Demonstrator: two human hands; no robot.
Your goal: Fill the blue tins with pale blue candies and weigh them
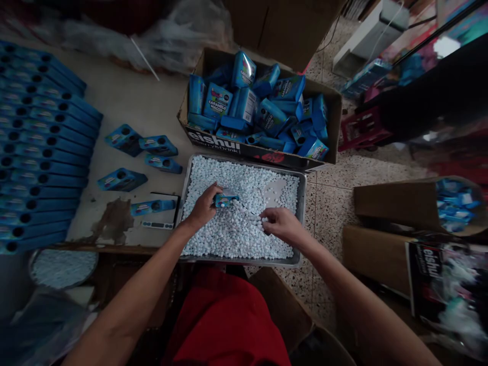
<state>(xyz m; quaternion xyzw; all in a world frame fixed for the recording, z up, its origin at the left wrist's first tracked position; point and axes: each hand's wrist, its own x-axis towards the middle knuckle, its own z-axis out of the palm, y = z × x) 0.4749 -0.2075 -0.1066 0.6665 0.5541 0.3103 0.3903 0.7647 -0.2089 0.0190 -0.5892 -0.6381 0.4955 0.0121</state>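
Note:
My left hand (207, 206) is closed round a small blue candy box (227, 199), held over a metal tray (304, 203) of small pale blue and white candies (213, 236). My right hand (280, 222) is pinched at the right part of the tray. From its fingers a line of candies reaches to the box's opening, perhaps on a scoop whose outline I cannot make out. Left of the tray, one blue box (152, 207) lies on a small digital scale (157, 225). Several more blue boxes (124, 179) with round dark holes rest on the table nearby.
Behind the tray stands an open carton (213, 138) heaped with blue boxes. Rows of blue boxes (46, 152) fill the table's left side. A round container of candies (63, 267) sits lower left. Cartons (396, 203) and a red stool (362, 127) stand on the right.

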